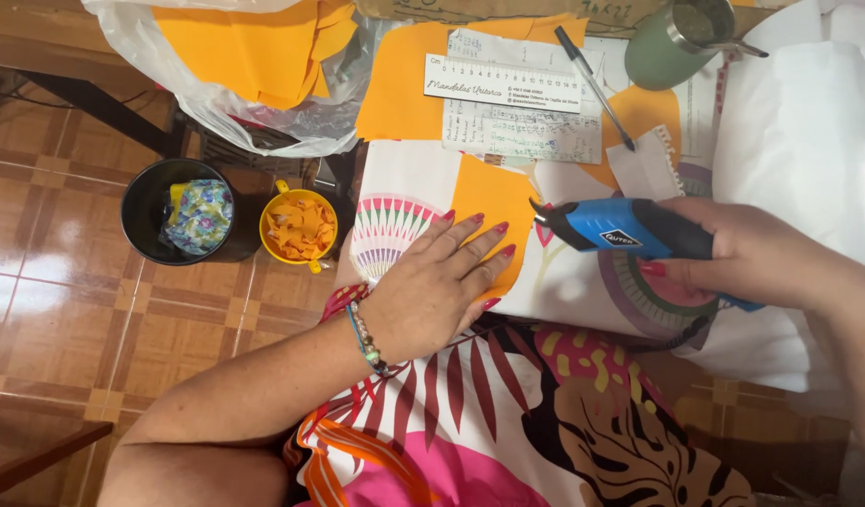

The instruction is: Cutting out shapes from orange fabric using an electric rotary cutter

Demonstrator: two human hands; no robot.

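Nearest the camera lies the person's lap in a bright leaf-print dress (pixel 507 422), and just above it the left hand (pixel 432 286) rests flat, fingers spread, pressing down on the printed cloth (pixel 404 221) and the orange fabric piece (pixel 484 202) at the near edge of the surface; its grip is released, holding nothing. A beaded bracelet (pixel 362 338) circles that wrist. To the right, the right hand (pixel 733 258) is clenched around the blue electric cutter (pixel 620 228), which hovers low over the printed cloth just beside the left fingertips. The cutter's long axis runs nearly level across the view, its blade nose pointing left toward the orange piece, its dark rear end inside the fist. On the floor to the left stand a black bucket (pixel 146 211) holding a floral scrap and a yellow cup (pixel 298 225) full of orange offcuts. Farther back on the surface lie a white ruler (pixel 503 83) over a sheet of notes, a pen (pixel 594 86) slanting beside it, a green mug (pixel 672 47), folded white cloth (pixel 798 131), and a clear plastic bag (pixel 254 103) of orange fabric.
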